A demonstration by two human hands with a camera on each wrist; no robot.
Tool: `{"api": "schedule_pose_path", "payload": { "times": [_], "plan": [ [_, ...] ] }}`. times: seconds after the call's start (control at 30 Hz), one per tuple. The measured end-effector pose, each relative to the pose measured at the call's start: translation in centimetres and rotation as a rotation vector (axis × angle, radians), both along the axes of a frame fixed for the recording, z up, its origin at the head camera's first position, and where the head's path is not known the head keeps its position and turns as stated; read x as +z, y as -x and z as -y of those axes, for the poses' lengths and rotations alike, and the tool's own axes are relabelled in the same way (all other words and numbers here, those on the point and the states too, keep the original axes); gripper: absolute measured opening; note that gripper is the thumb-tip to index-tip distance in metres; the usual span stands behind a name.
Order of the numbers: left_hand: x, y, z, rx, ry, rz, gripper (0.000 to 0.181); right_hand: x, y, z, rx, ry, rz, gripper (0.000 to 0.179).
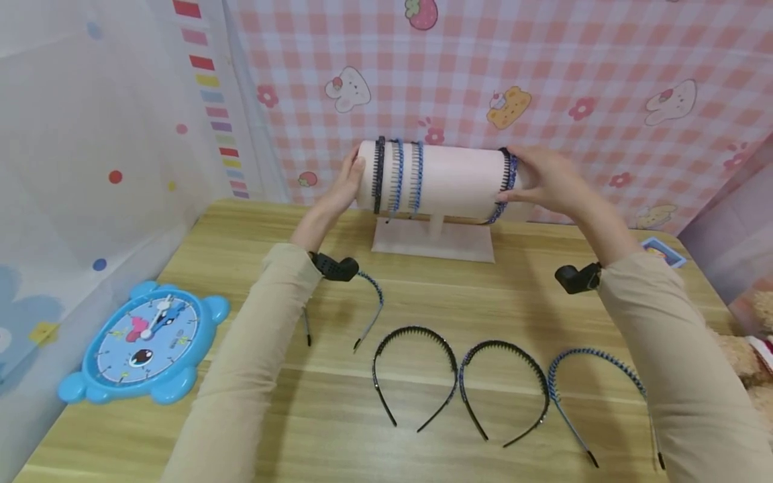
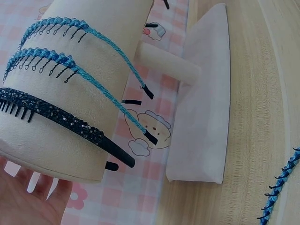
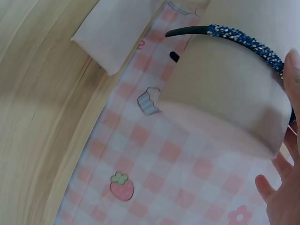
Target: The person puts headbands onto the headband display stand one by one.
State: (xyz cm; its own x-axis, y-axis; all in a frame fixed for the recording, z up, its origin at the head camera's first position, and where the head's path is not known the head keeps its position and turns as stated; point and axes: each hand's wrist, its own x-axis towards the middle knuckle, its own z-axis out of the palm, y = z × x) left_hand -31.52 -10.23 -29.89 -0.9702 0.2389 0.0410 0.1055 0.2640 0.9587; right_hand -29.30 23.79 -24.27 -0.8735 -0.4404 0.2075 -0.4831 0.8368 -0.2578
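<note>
A pale roll-shaped headband stand (image 1: 461, 180) is at the back of the table, on a flat base (image 1: 431, 241). My left hand (image 1: 345, 184) touches its left end with fingers extended; the left wrist view shows the fingertips at the roll's rim. Near that end the roll carries a black glittery headband (image 2: 51, 115) and two blue braided headbands (image 2: 96, 86). At the right end my right hand (image 1: 552, 180) holds a dark blue sparkly headband (image 3: 251, 44) around the roll, thumb in front and fingers over the top.
On the table lie two dark headbands (image 1: 417, 329), (image 1: 504, 343), a blue one (image 1: 598, 352) at the right and another blue one (image 1: 379, 295) partly behind the left sleeve. A blue toy clock (image 1: 145, 345) lies left. A small blue tray (image 1: 667, 249) and a plush toy (image 1: 733, 359) are right.
</note>
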Motion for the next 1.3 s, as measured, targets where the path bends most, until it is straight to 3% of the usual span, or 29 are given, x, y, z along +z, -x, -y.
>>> {"api": "schedule_pose_path", "payload": {
  "times": [0.5, 0.87, 1.3],
  "plan": [
    [-0.1, 0.1, 0.0, 0.001, -0.031, -0.033, 0.056, 0.7, 1.2, 4.5, 0.029, -0.075, 0.035, 0.088],
    [-0.4, 0.1, -0.2, 0.024, -0.013, -0.012, 0.055, 0.0, 1.8, 7.8, 0.050, -0.080, 0.045, 0.089],
    [-0.7, 0.2, -0.3, 0.013, -0.013, -0.013, 0.055, -0.3, 1.7, 9.1, 0.070, -0.141, 0.021, 0.089]
  ]
}}
